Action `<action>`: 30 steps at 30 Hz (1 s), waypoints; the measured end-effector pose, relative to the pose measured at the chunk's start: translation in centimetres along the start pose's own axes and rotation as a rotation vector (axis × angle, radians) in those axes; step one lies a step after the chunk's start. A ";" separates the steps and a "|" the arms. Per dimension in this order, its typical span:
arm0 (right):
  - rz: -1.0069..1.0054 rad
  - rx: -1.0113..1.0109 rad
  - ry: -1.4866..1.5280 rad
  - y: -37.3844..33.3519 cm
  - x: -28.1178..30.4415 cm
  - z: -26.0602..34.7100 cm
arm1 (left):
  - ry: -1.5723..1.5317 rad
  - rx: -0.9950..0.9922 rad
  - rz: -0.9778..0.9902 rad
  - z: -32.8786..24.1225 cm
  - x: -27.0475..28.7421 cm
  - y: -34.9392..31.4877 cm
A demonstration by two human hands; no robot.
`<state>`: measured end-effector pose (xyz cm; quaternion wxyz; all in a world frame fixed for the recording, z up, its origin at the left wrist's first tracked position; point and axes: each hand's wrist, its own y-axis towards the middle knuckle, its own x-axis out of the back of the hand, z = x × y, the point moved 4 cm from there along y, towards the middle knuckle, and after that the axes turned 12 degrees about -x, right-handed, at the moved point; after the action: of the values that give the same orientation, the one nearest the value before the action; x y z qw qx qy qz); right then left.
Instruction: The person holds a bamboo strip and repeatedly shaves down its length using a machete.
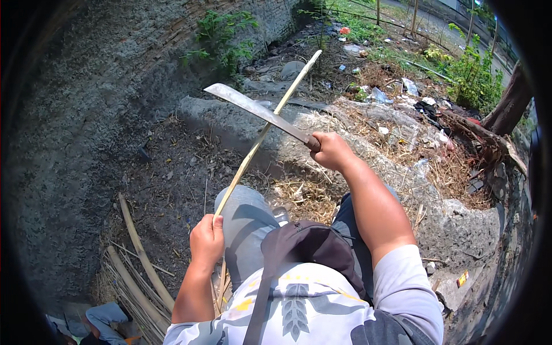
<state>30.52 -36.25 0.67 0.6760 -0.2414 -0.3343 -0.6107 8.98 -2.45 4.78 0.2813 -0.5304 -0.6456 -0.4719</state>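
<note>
My left hand [207, 238] is closed round the lower part of a long pale strip that looks like split bamboo [248, 156]. The strip slants up and away to the right, over my left knee. In my right hand [332, 152] is the dark handle of a machete [251, 107]. Its broad, worn blade points up to the left and crosses the strip at about the strip's upper third. Whether the blade touches the strip or only passes over it, I cannot tell.
A rough wall [75, 144] rises at the left. Several long bamboo strips [144, 253] lie at lower left, near another person's leg [106, 319]. Ahead are a concrete ledge [230, 118], dry straw and litter. A tree trunk [512, 100] stands at right. A dark bag [313, 247] rests on my lap.
</note>
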 end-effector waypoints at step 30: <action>0.082 0.037 -0.170 -0.7 -0.9 1.3 | -0.180 0.097 0.156 1.0 -1.8 -0.3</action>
<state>29.57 -34.79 0.80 0.6741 -0.2933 -0.3915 -0.5534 9.39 -2.31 2.71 0.2836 -0.6050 -0.6470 -0.3673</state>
